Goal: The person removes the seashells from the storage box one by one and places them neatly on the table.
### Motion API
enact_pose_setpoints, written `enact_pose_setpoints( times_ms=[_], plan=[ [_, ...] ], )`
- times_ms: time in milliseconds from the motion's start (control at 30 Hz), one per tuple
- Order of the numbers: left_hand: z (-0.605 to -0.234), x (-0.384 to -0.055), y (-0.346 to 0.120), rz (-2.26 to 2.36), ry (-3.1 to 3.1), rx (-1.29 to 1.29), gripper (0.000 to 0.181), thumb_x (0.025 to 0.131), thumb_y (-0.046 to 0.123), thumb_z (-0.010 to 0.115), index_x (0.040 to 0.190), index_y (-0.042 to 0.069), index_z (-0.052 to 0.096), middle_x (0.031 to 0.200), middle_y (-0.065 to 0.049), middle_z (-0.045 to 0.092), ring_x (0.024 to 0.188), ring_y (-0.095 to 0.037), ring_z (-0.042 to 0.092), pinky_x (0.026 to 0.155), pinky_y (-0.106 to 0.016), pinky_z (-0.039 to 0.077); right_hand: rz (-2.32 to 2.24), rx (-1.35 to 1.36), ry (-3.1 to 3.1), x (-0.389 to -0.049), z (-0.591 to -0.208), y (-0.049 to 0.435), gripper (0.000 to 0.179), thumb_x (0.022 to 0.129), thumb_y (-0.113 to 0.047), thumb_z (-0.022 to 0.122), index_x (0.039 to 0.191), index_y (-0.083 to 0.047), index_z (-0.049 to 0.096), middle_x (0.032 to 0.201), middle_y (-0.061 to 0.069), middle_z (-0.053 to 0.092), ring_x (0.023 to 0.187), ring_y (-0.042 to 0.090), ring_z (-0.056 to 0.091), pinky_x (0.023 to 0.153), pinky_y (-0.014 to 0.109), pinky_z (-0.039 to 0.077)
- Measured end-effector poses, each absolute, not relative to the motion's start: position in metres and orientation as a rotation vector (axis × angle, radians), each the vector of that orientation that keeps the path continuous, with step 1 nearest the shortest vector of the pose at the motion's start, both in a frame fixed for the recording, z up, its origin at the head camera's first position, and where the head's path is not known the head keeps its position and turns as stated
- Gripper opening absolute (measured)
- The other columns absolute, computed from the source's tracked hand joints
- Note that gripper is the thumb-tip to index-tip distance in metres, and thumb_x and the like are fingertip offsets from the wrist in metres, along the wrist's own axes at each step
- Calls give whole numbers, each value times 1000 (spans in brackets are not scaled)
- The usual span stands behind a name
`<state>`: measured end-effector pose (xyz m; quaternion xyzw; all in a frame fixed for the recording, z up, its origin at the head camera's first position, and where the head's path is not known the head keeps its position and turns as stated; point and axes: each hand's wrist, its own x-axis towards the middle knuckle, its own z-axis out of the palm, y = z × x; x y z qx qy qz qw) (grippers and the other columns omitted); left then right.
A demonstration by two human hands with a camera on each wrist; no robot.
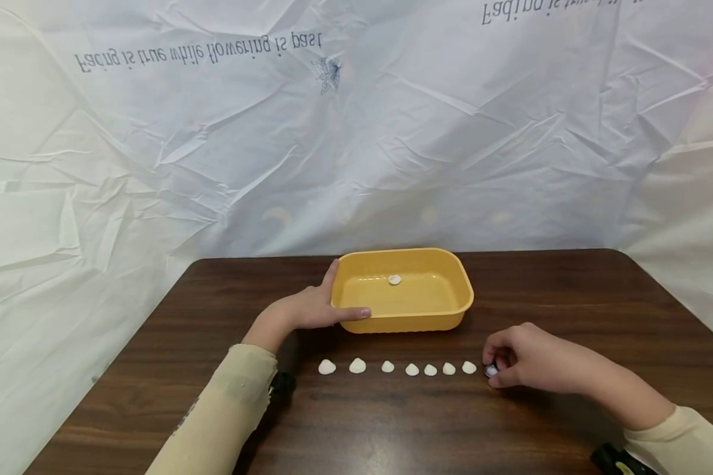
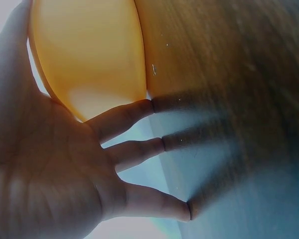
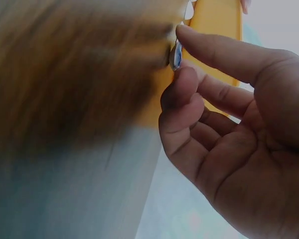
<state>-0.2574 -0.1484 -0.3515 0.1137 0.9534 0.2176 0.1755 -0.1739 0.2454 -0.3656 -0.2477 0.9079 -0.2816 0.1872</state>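
Note:
My left hand (image 1: 316,306) rests against the near left corner of a yellow plastic tub (image 1: 412,323). Its thumb lies along the tub's front rim, while its other fingers, straight and spread in the left wrist view, reach down beside the tub to the tabletop. At the right end of a row of white seashells (image 1: 412,369), my right hand (image 1: 531,359) pinches a small shiny seashell (image 3: 176,55) between thumb and fingertip, close over the table. Inside the tub lies one pale seashell (image 1: 395,280).
The row runs left to right in front of the tub on a dark wood-grain table (image 1: 356,422), with a larger shell (image 1: 327,367) at its left end. A wrinkled white cloth (image 1: 362,165) with printed lettering hangs behind the table and along its sides.

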Motion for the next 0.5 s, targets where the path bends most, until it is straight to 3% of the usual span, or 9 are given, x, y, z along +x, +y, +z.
enact_pose_setpoints(
  times_ms=[233,500],
  plan=[
    [-351,-257,-149,632,2699,326,139,80,89,65,170,28,-21,145,-26,62,134,-32,62,112,-50,49,-775,-675,2565,-171,-365,242,11,92,-12,78,94,-17,69,77,-6,61,65,4,54,59,25,45],
    [-353,-258,-149,625,2704,327,139,79,90,65,169,29,-21,142,-24,64,131,-31,64,110,-49,50,-993,-543,2447,-173,-362,252,5,97,-4,69,101,-3,68,77,5,66,65,18,67,60,33,59]
  ],
)
